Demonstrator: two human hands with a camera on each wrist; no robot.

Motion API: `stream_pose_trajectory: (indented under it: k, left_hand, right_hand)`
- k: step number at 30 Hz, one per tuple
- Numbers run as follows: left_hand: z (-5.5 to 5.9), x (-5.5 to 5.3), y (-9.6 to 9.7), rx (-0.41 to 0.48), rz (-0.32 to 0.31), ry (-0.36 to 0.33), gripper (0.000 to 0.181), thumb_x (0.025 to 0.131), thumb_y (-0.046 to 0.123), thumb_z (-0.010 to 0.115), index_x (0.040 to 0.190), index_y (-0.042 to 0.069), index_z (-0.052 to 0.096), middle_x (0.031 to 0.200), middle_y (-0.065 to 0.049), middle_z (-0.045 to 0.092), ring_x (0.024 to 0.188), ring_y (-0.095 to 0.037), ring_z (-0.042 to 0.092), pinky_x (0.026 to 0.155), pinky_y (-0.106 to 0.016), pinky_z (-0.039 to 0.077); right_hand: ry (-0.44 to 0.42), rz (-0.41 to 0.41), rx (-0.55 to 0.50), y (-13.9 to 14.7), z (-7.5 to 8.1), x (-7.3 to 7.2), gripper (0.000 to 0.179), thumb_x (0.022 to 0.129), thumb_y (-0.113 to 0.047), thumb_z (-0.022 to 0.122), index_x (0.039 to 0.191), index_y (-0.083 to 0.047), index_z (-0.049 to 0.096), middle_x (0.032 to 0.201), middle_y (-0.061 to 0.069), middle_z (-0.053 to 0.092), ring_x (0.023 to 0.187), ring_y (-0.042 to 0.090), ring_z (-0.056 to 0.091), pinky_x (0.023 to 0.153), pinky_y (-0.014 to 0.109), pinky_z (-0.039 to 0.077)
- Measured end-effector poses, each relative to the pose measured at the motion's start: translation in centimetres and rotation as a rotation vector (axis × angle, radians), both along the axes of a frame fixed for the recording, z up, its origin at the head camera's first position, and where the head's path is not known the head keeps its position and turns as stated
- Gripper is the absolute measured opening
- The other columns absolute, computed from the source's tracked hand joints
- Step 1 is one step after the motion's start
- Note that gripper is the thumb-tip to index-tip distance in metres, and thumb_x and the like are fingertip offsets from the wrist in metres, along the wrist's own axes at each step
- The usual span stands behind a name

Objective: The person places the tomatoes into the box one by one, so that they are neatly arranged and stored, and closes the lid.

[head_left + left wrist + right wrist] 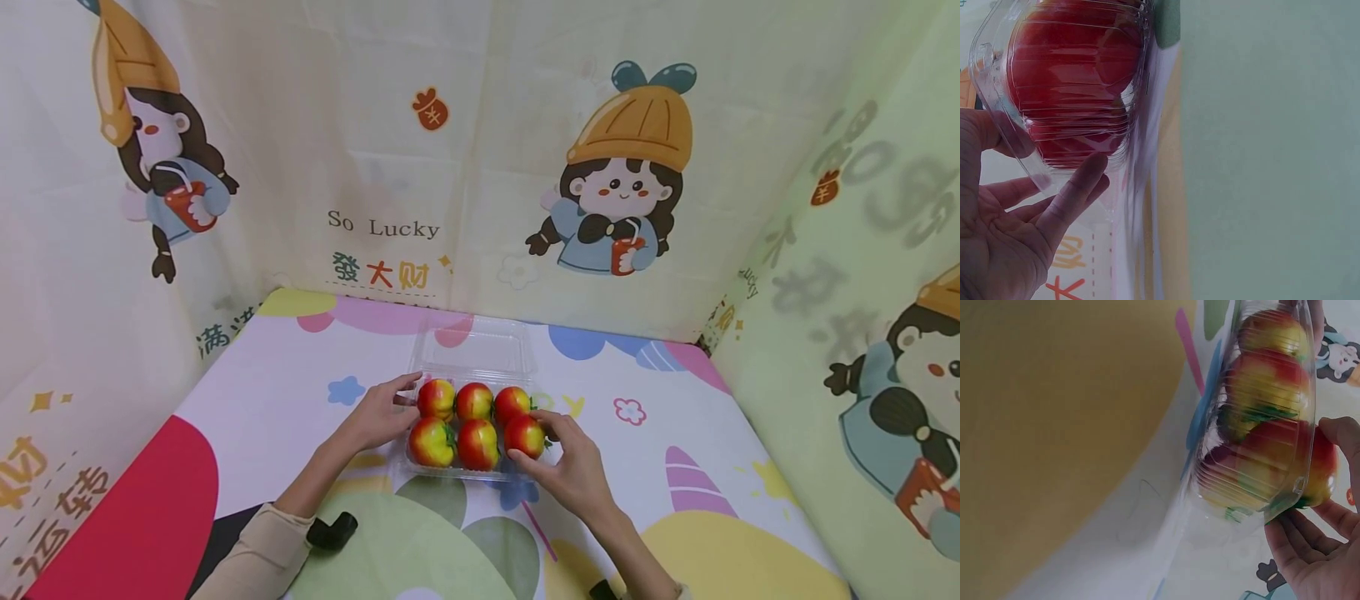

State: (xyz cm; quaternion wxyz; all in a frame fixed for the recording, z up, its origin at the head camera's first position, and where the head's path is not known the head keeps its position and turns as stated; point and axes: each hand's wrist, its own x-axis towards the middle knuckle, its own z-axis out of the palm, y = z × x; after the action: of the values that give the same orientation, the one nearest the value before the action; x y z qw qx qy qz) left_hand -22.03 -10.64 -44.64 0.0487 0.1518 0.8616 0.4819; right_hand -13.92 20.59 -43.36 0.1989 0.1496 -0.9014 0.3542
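Several red-and-yellow fruits point(474, 402) with green leaves sit in two rows in a clear plastic box point(468, 475). Its clear lid point(472, 346) lies folded back behind it. At the left wall is my left hand point(382, 412); thumb and fingertips hold the box's rim in the left wrist view. My right hand point(573, 467) grips the front-right fruit point(524, 436), thumb on the near side and fingers on the far side. In the right wrist view that fruit point(1324, 472) stands partly above the rim, among the thumb and fingers.
The box stands on a table point(277, 417) under a brightly patterned cloth. Printed fabric walls point(487, 167) enclose the table at the back and both sides. Black camera mounts point(332, 531) sit at the wrists.
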Motion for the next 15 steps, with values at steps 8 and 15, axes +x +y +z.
stream_pose_trajectory:
  k: [8,15]
  left_hand:
    - [-0.1,-0.19,-0.02,-0.006,-0.007,-0.002,0.066,0.092,0.016,0.065,0.154,0.005,0.045,0.144,-0.025,0.055,0.121,-0.04,0.064,0.089,-0.045,0.061]
    - [-0.05,-0.1,-0.05,-0.002,-0.011,0.003,0.066,0.092,0.016,0.065,0.154,0.004,0.045,0.144,-0.025,0.056,0.12,-0.04,0.064,0.092,-0.047,0.059]
  right_hand:
    - [-0.063,-0.008,0.044,-0.28,-0.07,0.21,0.062,0.073,-0.03,0.093,0.127,-0.012,0.069,0.112,0.001,0.07,0.103,0.019,0.065,0.087,0.047,0.06]
    - [-0.061,-0.022,0.146,-0.52,-0.19,0.15,0.06,0.074,-0.037,0.091,0.125,-0.01,0.071,0.118,0.008,0.067,0.111,0.026,0.06,0.092,0.049,0.058]
